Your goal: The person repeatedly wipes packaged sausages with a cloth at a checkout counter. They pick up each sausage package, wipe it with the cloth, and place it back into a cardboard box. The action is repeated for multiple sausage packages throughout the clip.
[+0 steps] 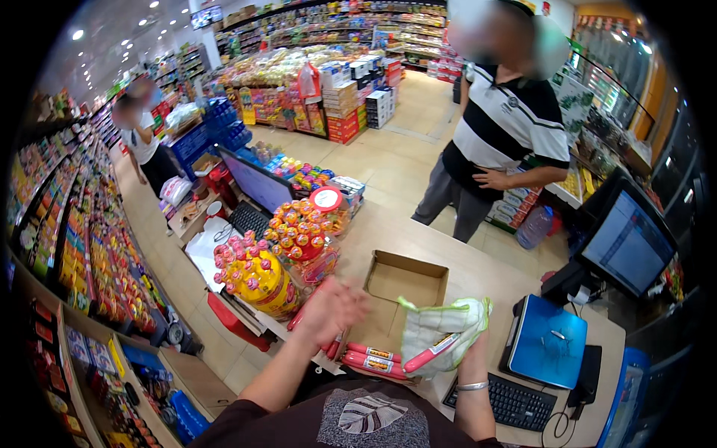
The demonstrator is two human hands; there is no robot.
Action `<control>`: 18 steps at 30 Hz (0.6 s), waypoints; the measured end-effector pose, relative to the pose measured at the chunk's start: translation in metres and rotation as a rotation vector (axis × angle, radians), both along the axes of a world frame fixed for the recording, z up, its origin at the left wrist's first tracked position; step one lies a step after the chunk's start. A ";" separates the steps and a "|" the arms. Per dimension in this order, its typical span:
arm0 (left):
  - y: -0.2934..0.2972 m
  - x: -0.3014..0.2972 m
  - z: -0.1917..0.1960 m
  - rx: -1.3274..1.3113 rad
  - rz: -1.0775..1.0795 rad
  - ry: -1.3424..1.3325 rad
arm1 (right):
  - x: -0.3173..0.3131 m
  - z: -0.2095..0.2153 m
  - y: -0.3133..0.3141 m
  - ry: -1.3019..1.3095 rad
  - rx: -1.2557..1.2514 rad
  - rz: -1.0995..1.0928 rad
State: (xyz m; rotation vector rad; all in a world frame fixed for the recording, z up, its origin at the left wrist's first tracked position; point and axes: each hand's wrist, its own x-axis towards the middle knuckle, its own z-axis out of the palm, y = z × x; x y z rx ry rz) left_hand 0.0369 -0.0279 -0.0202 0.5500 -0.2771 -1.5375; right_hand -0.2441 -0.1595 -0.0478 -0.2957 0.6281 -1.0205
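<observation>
Head view: the right hand grips a cloth over the near-right corner of the box; the blurred left hand is spread, seemingly empty. Sausages line the near edge, probably kept together by it.

Left hand blurred, fingers extended rightward; right hand partly hidden; left forearm slanting inward.

Cloth matt, textured — sausage wrappers glossy plastic — box matt cardboard.
</observation>
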 end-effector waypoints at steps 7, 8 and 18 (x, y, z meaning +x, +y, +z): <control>-0.002 -0.037 -0.029 0.132 -0.280 -0.859 | 0.003 -0.040 -0.005 -0.368 0.029 0.313; 0.005 -0.051 -0.035 0.070 -0.417 -0.860 | 0.012 -0.036 -0.001 -0.160 0.080 0.215; 0.022 -0.087 -0.026 0.013 -0.542 -1.012 | 0.036 -0.016 0.015 0.130 0.061 0.003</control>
